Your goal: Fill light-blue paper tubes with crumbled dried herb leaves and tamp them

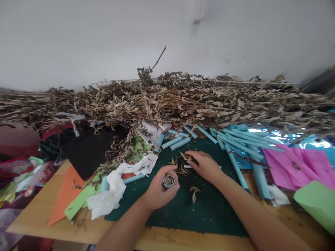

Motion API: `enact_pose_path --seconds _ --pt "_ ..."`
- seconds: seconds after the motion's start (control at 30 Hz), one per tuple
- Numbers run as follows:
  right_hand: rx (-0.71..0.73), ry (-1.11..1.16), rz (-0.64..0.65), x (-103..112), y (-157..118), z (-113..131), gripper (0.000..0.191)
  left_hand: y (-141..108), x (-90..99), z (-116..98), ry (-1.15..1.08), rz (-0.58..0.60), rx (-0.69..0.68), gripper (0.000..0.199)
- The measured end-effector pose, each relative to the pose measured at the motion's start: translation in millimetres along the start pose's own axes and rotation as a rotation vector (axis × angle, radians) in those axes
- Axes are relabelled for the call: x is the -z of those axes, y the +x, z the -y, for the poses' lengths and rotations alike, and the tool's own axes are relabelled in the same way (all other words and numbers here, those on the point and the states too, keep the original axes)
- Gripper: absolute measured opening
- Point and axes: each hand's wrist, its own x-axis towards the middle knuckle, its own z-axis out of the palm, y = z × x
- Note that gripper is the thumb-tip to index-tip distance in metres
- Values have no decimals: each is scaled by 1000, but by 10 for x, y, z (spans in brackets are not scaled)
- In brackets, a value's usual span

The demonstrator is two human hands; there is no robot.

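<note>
Wrapped in my left hand [159, 195] is a small blue paper tube [169, 181], its open end facing up and dried leaf bits showing inside. My right hand [204, 165] is closed in a pinch at a dry leaf [184, 156], just right of and beyond the tube. Several crumpled dry leaves lie between the two hands on the dark green sheet [178, 216]. A thin white stick [187, 166] shows under my right hand, partly covered by it. Closer to me on the sheet rests another curled dry leaf [194, 194].
A long heap of dried leafy stalks [162, 101] lies along the wall. Several rolled blue paper tubes [243, 139] are at the right and back. White tissue [115, 184], orange paper [66, 195], black paper [86, 150] and pink paper [298, 164] cover the wooden table [34, 216].
</note>
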Motion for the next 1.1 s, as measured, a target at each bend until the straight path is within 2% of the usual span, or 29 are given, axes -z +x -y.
enact_pose_path --seconds 0.1,0.23,0.37,0.53,0.73,0.9,1.1 --pt "-6 19 -14 -5 -4 5 28 -19 -17 24 -107 10 30 30" --pt "48 55 14 -27 9 -8 17 -34 -46 66 -201 -87 59 32" --pt "50 89 -12 -57 27 -39 14 -16 -68 58 -234 -147 128 26" --pt "4 125 -81 -75 30 -47 16 9 -53 36 -273 -132 158 20" --pt "12 120 -96 -43 40 -25 11 14 -24 63 -282 -110 143 21" --pt "38 10 -47 -37 35 -58 14 20 -10 33 -265 -59 152 23" --pt "28 -162 21 -2 -3 31 26 30 -7 3 -225 -67 162 26"
